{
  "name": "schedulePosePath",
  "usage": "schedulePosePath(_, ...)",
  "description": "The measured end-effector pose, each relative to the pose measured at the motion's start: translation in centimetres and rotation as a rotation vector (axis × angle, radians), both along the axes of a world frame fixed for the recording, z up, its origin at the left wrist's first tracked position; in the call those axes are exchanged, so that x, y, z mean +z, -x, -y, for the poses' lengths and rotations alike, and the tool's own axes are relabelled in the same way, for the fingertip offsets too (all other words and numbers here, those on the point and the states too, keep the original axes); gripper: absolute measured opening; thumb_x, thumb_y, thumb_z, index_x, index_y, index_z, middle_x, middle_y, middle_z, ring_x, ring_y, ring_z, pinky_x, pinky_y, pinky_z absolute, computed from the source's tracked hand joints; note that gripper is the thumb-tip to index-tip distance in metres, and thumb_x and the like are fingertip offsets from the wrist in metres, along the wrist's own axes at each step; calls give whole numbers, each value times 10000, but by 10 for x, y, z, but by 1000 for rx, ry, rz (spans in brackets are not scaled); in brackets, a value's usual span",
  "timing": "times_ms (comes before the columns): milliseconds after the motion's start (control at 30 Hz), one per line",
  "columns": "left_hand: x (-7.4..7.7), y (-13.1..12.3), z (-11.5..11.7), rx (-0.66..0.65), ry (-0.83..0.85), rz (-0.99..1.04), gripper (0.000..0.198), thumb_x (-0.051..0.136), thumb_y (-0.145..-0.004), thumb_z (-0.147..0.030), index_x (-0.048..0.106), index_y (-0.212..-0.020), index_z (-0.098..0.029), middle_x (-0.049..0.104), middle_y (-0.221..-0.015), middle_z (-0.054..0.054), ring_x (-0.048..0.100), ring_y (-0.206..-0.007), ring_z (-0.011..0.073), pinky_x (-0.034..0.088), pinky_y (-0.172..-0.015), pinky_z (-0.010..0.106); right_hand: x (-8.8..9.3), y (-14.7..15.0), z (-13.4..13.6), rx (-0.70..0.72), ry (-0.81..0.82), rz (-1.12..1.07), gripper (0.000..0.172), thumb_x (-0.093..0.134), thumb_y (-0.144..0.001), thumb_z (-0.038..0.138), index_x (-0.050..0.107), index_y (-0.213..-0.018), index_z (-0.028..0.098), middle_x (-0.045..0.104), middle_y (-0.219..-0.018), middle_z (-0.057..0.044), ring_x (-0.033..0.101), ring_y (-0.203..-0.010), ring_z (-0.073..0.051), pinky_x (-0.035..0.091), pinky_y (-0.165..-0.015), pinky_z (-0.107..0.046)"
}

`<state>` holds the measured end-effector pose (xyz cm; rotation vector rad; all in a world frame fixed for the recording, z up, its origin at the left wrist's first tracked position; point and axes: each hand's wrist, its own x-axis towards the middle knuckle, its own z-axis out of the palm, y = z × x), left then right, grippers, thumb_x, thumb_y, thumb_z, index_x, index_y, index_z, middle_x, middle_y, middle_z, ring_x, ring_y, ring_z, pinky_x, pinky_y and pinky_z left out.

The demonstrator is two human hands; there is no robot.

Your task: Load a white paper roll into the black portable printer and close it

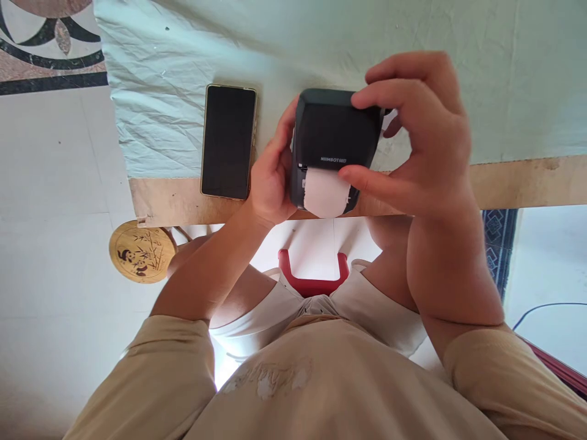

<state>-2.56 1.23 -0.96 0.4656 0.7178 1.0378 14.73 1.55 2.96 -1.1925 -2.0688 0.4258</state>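
A black label printer (339,131) marked NIIMBOT is held over the table's near edge. From its front end sticks a tongue of white label paper (328,192). My left hand (274,177) is wrapped round the printer's left side, its fingers partly hidden behind the body. On the other side, my right hand (419,131) touches the printer: a fingertip rests on the top right corner, and the thumb lies by the lid's lower edge where the paper comes out. Whether that thumb presses the paper or the lid, I cannot tell.
Left of the printer a dark-screened phone (229,142) lies on the table. A pale green cloth (504,79) covers most of the wooden tabletop (527,183). Below the left edge stands a round wooden stool (158,250) with a panda drawing. A red frame (316,287) shows between my legs.
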Motion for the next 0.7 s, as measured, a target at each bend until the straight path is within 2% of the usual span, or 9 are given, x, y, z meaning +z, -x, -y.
schedulePosePath(100, -3, 2, 1, -28, -81, 56, 320, 408, -896, -425, 624, -1091, -292, 689, -1121, -64, 309, -1426, 227, 385, -1132, 372, 2, 2, 0, -141, -137, -108, 361, 632, -697, 481, 631, -979, 255, 590, -918, -60, 557, -897, -230, 438, -588, -338)
schedulePosePath(167, -5, 2, 2, -64, -97, 32, 333, 508, -852, -376, 569, -1179, -372, 656, -1206, -109, 256, -1455, 231, 389, -1125, 370, 5, 6, 1, -261, -166, -170, 292, 622, -741, 473, 618, -928, 248, 592, -872, -20, 506, -676, -148, 343, -530, -311)
schedulePosePath(233, -5, 2, 1, -77, -143, 6, 383, 579, -810, -318, 546, -1183, -401, 625, -1248, -122, 273, -1451, 238, 408, -1110, 374, 8, 12, 2, -346, -147, -218, 173, 600, -806, 402, 583, -882, 248, 589, -909, 21, 398, -516, -64, 286, -495, -295)
schedulePosePath(300, -5, 1, 1, -74, -185, -10, 366, 583, -807, -325, 548, -1169, -362, 617, -1246, -91, 303, -1440, 246, 428, -1093, 398, 10, 18, 2, -391, -118, -293, 92, 572, -850, 327, 528, -823, 251, 553, -922, 40, 410, -489, -40, 320, -475, -282)
schedulePosePath(367, -5, 1, 1, -58, -197, -12, 344, 556, -825, -343, 548, -1169, -328, 617, -1224, -68, 336, -1426, 250, 431, -1086, 413, 11, 21, 1, -418, -108, -403, 161, 582, -843, 281, 450, -754, 254, 507, -856, 39, 524, -566, -69, 381, -475, -271)
schedulePosePath(433, -5, 0, 2, -51, -194, -11, 328, 530, -844, -338, 548, -1171, -324, 616, -1215, -66, 380, -1400, 251, 427, -1086, 419, 10, 21, 1, -445, -126, -460, 232, 596, -822, 254, 396, -704, 251, 474, -780, 29, 574, -632, -101, 392, -473, -269)
schedulePosePath(500, -6, 0, 2, -56, -210, -4, 330, 525, -846, -339, 543, -1175, -334, 613, -1215, -74, 411, -1375, 254, 427, -1085, 421, 10, 19, 1, -414, -122, -344, 215, 593, -802, 227, 415, -681, 245, 491, -722, 25, 554, -617, -114, 386, -478, -280)
schedulePosePath(600, -7, -1, 2, -68, -225, -17, 344, 546, -831, -369, 531, -1174, -354, 618, -1203, -77, 453, -1335, 256, 475, -1029, 397, 11, 15, 3, -291, -21, 58, 53, 576, -779, 186, 582, -754, 232, 619, -733, 24, 528, -586, -124, 433, -581, -323)
schedulePosePath(700, -5, -2, 4, -65, -212, -46, 320, 543, -831, -363, 525, -1151, -357, 611, -1214, -72, 518, -1268, 224, 529, -898, 310, 12, 13, 6, -219, 95, 368, 160, 600, -758, 234, 667, -901, 251, 698, -865, 2, 589, -679, -192, 401, -597, -357)
